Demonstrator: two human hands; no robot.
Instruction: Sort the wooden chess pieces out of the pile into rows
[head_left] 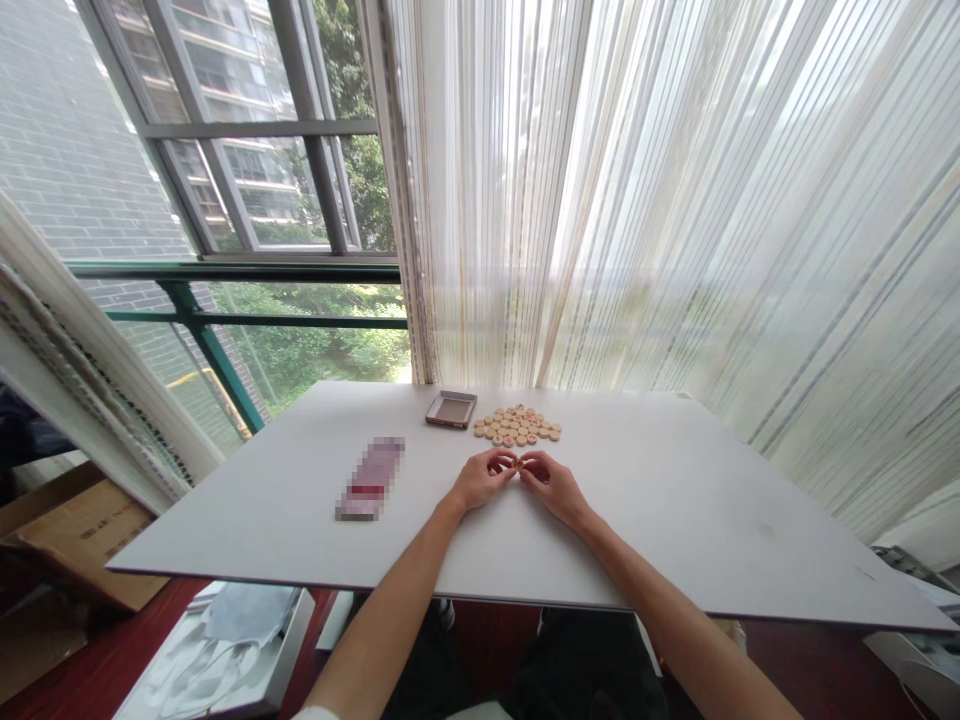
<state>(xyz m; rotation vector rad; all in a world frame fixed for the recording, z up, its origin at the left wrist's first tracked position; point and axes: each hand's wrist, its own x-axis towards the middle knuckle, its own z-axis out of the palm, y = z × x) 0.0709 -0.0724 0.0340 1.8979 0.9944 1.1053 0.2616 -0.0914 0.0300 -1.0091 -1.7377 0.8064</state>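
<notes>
My left hand [481, 478] and my right hand [550, 483] meet over the middle of the white table [675, 520], fingertips pinched together on a small round wooden disc [517, 463]. Just beyond them lies a flat cluster of several similar wooden discs [517, 425]. A shallow brown box tray [451, 408] sits to the left of that cluster.
A flat oblong box [370, 478], blurred out, lies on the table's left part. Sheer striped curtains [675, 200] hang behind the table, a window [247, 180] at the left. A cardboard box [67, 530] and white items [225, 650] sit on the floor at the left.
</notes>
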